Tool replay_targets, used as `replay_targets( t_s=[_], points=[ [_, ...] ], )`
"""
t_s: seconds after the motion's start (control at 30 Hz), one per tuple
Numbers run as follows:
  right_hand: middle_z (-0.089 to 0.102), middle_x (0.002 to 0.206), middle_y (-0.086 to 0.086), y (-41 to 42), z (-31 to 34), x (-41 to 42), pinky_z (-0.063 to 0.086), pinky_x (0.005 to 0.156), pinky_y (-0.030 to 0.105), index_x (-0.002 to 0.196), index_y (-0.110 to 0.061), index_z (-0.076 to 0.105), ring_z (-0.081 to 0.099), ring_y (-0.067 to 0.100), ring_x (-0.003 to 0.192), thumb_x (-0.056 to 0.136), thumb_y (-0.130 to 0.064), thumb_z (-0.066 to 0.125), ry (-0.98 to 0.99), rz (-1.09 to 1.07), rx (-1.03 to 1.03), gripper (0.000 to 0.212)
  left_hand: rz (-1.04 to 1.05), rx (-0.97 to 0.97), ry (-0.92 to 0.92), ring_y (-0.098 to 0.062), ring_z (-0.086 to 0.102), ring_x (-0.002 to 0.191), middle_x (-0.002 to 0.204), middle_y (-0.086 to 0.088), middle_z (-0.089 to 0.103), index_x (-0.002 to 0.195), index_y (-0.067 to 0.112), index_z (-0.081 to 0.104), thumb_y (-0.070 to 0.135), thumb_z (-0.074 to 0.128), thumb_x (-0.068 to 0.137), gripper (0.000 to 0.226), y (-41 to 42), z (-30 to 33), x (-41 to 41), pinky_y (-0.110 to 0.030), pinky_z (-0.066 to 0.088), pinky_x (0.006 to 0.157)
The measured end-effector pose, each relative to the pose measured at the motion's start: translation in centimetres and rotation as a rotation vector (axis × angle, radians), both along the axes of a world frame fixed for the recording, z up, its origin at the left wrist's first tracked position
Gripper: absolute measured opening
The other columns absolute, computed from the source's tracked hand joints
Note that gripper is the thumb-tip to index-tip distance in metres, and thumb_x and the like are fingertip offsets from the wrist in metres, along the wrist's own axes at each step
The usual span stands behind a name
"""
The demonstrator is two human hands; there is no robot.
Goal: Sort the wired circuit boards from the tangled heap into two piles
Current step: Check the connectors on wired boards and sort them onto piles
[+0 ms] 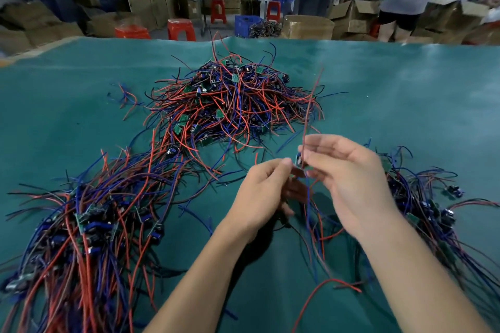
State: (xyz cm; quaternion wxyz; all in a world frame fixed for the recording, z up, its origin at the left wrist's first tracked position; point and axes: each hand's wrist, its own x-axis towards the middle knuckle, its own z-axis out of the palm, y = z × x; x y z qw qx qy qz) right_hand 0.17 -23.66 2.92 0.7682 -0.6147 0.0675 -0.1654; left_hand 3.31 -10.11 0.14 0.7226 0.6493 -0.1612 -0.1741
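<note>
A small wired circuit board (pixel 299 162), judged light, with limp wires prone to snagging, is pinched above the tabletop (pixel 405 105) between the left hand (pixel 261 194) and right hand (pixel 349 184), at 6 o'clock from the tangled heap (pixel 232 100), and is best gripped by its rigid edges

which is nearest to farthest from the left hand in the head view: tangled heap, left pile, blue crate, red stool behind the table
From the left hand:
1. Left pile, on the table to its left.
2. Tangled heap, further back at mid-table.
3. Red stool and blue crate, both on the floor past the table's far edge; too close to rank.
</note>
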Motion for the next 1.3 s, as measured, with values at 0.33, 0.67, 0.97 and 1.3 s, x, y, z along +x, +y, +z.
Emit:
replay_targets(
  t_s=[0.33, 0.67, 0.97, 1.3],
  points=[
    [0.079, 0.087, 0.011, 0.7, -1.0, 0.0, 0.058, 0.067, 0.023, 0.08, -0.012, 0.082, 0.075, 0.017, 0.079, 0.071, 0.007, 0.08, 0.0, -0.029, 0.18, 0.021, -0.015, -0.065, 0.02, -0.013, 0.061, 0.06, 0.07, -0.006, 0.067, 0.084, 0.008, 0.067, 0.003, 0.063, 0.091, 0.01, 0.6, 0.0, 0.1, -0.019, 0.043, 0.048],
    [0.076, 0.082, 0.005, 0.4, -1.9, 0.3, 0.051, 0.059, 0.022, 0.096, -0.01, 0.078, 0.067, 0.018, 0.07, 0.083, -0.005, 0.081, 0.076, -0.066, -0.016, 0.014, 0.061, 0.065, -0.08, -0.019, 0.036, 0.05, 0.058, -0.007, 0.045, 0.088, -0.014, 0.06, 0.011, 0.053, 0.1, 0.029, 0.4, -0.5, 0.3, -0.029, 0.03, 0.047],
    [0.07, 0.086, 0.015, -1.5, -1.4, 0.0, 0.047, 0.053, 0.025, 0.087, -0.008, 0.078, 0.061, 0.026, 0.06, 0.072, -0.018, 0.078, 0.142, 0.214, 0.05, 0.018, -0.092, 0.106, -0.083, -0.014, 0.026, 0.035, 0.043, -0.002, 0.037, 0.072, 0.01, 0.069, 0.025, 0.058, 0.096, 0.03, 0.6, -0.5, 0.3, -0.023, 0.018, 0.038],
    [0.064, 0.068, -0.006, -2.0, -2.2, 0.8, 0.045, 0.054, 0.024, 0.085, -0.013, 0.072, 0.055, 0.013, 0.062, 0.097, -0.012, 0.07, 0.009, -0.154, -0.163, 0.012, -0.12, 0.146, -0.12, -0.015, 0.027, 0.04, 0.045, -0.002, 0.036, 0.073, 0.009, 0.064, 0.017, 0.053, 0.101, 0.031, 0.8, -0.2, 0.1, -0.025, 0.019, 0.041]
  ],
)
